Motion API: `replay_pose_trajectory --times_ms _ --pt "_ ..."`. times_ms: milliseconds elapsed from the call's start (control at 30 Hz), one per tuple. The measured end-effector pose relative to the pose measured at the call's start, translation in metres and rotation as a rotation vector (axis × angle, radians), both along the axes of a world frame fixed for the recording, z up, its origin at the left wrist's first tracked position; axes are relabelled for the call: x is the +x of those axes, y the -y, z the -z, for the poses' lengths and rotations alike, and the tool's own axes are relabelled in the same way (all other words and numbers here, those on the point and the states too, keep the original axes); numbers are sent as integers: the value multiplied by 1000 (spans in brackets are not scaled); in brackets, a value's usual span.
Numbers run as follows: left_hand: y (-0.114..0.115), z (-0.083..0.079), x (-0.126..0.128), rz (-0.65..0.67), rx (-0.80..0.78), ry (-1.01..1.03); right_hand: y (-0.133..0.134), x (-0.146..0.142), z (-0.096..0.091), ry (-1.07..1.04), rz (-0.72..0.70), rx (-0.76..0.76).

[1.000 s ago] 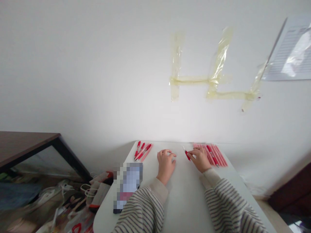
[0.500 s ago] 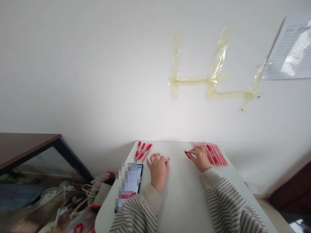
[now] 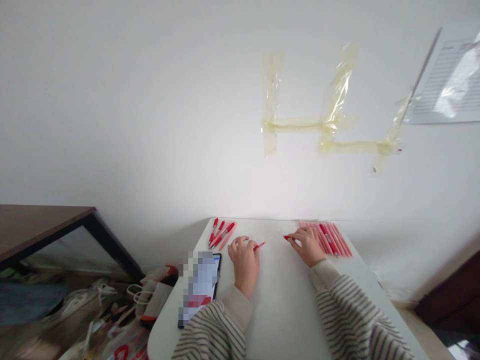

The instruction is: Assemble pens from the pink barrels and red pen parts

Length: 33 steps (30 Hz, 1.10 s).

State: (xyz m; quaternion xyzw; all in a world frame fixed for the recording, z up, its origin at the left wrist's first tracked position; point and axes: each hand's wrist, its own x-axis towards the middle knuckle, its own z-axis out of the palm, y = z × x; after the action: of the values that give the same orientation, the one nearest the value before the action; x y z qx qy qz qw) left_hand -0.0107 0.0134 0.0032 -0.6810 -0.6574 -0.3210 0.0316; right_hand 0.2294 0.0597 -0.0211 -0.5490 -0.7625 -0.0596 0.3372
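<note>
My left hand (image 3: 244,260) rests on the white table (image 3: 285,310), fingers curled on a thin red refill (image 3: 261,244) that sticks out to the right. My right hand (image 3: 308,245) lies beside it, pinching a red pen piece (image 3: 288,238) at its fingertips. A row of pink pen barrels (image 3: 330,238) lies just right of that hand. Several red pens (image 3: 220,233) lie in a small group at the table's far left, just beyond my left hand.
A phone (image 3: 200,287) lies at the table's left edge near my left sleeve. A dark wooden table (image 3: 41,225) stands at left with cluttered bags and cables (image 3: 112,315) on the floor below. Tape strips (image 3: 322,125) and a paper sheet (image 3: 450,75) are on the wall.
My left hand slid left toward the red pens and now holds a thin red refill that pokes out further to the right. My right hand stayed put.
</note>
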Motion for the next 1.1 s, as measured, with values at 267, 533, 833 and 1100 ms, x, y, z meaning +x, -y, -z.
replay_pose_trajectory --times_ms 267,533,833,1100 --pt "-3 4 -3 1 27 31 3 0 -6 4 -17 4" --pt "-2 1 -5 9 2 28 6 -2 -9 -16 -39 -38" --pt "-2 2 -4 16 -12 19 8 -5 -12 -12 -47 -44" --pt "-5 7 -6 57 -14 29 10 -8 -12 29 -67 -47"
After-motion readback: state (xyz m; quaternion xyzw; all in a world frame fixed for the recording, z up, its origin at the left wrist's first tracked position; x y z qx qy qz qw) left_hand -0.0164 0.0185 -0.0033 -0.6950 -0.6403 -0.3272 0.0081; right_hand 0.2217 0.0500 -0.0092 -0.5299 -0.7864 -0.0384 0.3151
